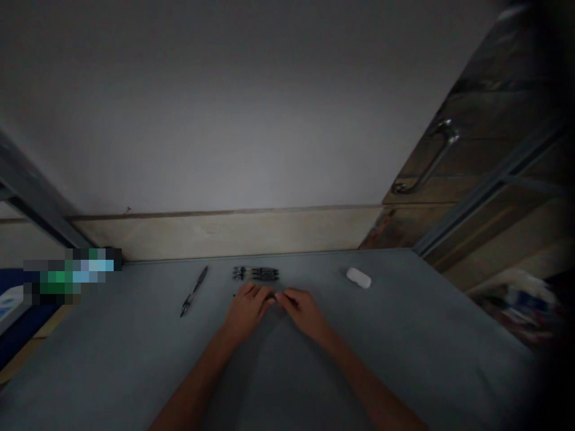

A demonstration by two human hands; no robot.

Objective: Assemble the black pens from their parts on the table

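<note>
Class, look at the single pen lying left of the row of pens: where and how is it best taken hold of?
Probably at mid-barrel: pinch the single pen from above, across its width. It is slim and lies flat and slanted on the table, with both long sides exposed. The left hand is nearer.

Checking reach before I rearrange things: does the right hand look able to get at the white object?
Probably yes: the white object lies forward and right of the right hand, with nothing visible between them on the grey tabletop.

Pale wall [242, 131] — dim light
</note>
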